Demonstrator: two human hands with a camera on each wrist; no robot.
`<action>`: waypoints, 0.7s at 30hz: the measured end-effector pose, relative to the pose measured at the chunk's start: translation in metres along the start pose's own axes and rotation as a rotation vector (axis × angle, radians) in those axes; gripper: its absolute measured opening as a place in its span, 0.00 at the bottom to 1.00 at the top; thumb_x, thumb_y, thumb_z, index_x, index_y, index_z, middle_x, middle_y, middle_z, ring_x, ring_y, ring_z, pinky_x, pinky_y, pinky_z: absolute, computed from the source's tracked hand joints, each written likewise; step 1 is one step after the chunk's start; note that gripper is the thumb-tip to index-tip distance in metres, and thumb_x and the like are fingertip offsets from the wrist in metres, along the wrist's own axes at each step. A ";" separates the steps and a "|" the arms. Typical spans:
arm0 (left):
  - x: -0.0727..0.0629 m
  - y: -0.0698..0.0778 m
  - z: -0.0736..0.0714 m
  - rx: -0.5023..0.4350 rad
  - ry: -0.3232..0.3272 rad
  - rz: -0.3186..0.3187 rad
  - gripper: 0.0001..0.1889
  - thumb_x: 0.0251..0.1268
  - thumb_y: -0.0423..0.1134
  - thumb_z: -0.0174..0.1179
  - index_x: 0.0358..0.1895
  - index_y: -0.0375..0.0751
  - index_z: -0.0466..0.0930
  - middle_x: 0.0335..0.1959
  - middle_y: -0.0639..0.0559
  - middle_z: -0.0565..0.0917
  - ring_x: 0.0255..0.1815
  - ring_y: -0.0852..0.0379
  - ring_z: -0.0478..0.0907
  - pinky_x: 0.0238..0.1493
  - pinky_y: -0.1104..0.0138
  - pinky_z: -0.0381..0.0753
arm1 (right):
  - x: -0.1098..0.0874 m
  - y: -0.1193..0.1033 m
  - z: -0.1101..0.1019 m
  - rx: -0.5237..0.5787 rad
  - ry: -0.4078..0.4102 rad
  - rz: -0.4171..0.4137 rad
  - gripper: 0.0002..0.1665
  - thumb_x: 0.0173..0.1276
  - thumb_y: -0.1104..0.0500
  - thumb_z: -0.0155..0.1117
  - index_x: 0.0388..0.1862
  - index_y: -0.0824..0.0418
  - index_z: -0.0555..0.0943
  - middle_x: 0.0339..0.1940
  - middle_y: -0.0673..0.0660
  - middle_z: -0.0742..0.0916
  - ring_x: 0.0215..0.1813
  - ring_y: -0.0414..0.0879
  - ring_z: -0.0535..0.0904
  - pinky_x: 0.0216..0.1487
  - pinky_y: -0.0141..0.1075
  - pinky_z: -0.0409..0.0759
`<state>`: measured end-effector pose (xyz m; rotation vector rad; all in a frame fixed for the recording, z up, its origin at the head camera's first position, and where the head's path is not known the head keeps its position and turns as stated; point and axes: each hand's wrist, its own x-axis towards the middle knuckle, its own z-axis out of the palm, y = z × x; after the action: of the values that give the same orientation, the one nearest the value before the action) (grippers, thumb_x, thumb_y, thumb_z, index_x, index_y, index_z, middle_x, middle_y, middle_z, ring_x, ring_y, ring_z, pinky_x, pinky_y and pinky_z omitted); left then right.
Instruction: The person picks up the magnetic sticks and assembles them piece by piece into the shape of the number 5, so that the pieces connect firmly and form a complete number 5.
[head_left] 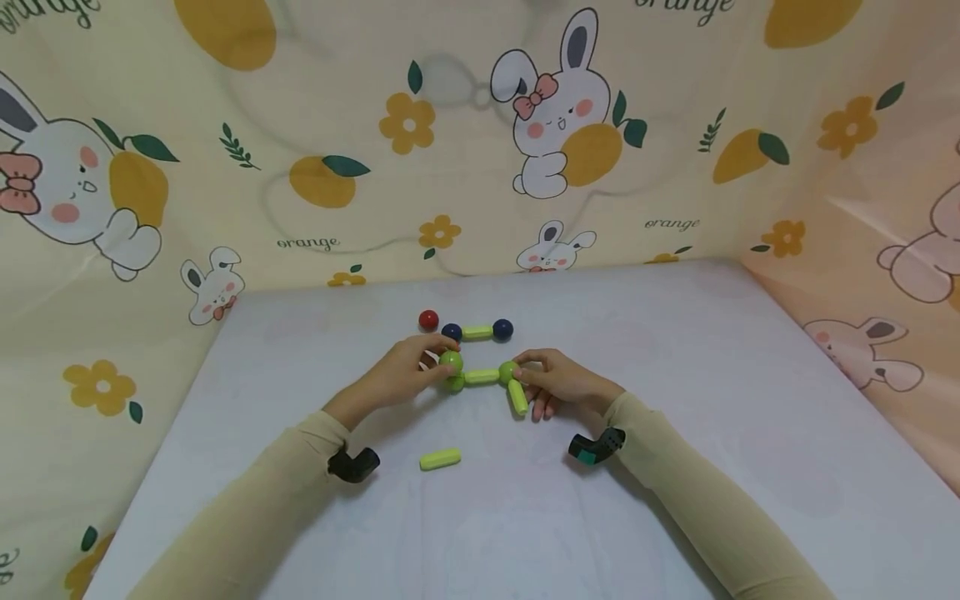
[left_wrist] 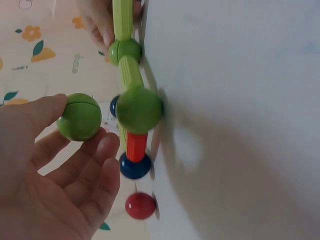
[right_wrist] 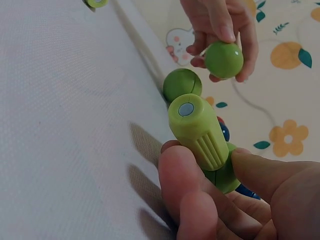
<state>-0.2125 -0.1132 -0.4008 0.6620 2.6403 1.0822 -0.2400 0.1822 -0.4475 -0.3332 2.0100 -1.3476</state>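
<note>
My left hand [head_left: 401, 371] pinches a loose green ball [left_wrist: 80, 117] between thumb and fingers. This ball is held apart from a second green ball [left_wrist: 140, 109], an end of a figure on the table. From that end a yellow-green rod [head_left: 482, 377] runs to another green ball [right_wrist: 222, 175], which my right hand [head_left: 566, 383] grips between thumb and fingers. A further yellow-green rod [right_wrist: 197, 131] sticks out of the gripped ball toward me, its grey round tip facing the right wrist camera. In the left wrist view a red rod [left_wrist: 136, 146] shows between the end ball and a dark blue ball [left_wrist: 135, 166].
Behind the hands, a yellow-green rod [head_left: 477, 333] joins two dark blue balls, one [head_left: 502, 330] at its right end. A red ball [head_left: 428, 320] lies at their left. Nearer me lies a loose yellow-green rod [head_left: 440, 459]. A printed cloth [head_left: 480, 225] backs the white table [head_left: 487, 533].
</note>
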 end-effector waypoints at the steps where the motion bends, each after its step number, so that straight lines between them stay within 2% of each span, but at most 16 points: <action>1: 0.001 0.001 0.002 0.000 -0.009 0.010 0.20 0.74 0.42 0.60 0.64 0.40 0.77 0.57 0.42 0.83 0.50 0.50 0.82 0.53 0.59 0.83 | 0.000 0.000 0.000 -0.001 0.003 0.002 0.31 0.82 0.50 0.51 0.77 0.60 0.62 0.29 0.55 0.83 0.20 0.41 0.84 0.24 0.32 0.82; 11: -0.001 0.014 0.020 -0.005 -0.070 0.051 0.20 0.70 0.39 0.65 0.62 0.40 0.79 0.53 0.47 0.85 0.47 0.54 0.82 0.52 0.63 0.84 | -0.003 -0.004 0.000 -0.006 -0.007 0.005 0.31 0.82 0.50 0.50 0.77 0.62 0.62 0.28 0.54 0.84 0.20 0.40 0.83 0.23 0.32 0.81; 16: -0.001 0.019 0.027 -0.001 -0.079 0.078 0.19 0.69 0.39 0.65 0.62 0.42 0.79 0.54 0.48 0.85 0.48 0.55 0.83 0.54 0.62 0.84 | -0.002 -0.003 -0.001 -0.017 -0.009 -0.010 0.31 0.82 0.50 0.50 0.76 0.63 0.62 0.27 0.54 0.85 0.19 0.40 0.84 0.23 0.32 0.82; 21: -0.002 0.022 0.035 0.027 -0.092 0.103 0.19 0.70 0.39 0.65 0.62 0.41 0.79 0.52 0.50 0.86 0.44 0.58 0.81 0.51 0.66 0.82 | -0.002 -0.002 -0.001 -0.024 -0.009 -0.021 0.30 0.82 0.51 0.50 0.76 0.63 0.63 0.27 0.53 0.85 0.19 0.40 0.84 0.23 0.32 0.82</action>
<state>-0.1909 -0.0793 -0.4101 0.8412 2.5718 1.0179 -0.2395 0.1827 -0.4446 -0.3708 2.0220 -1.3337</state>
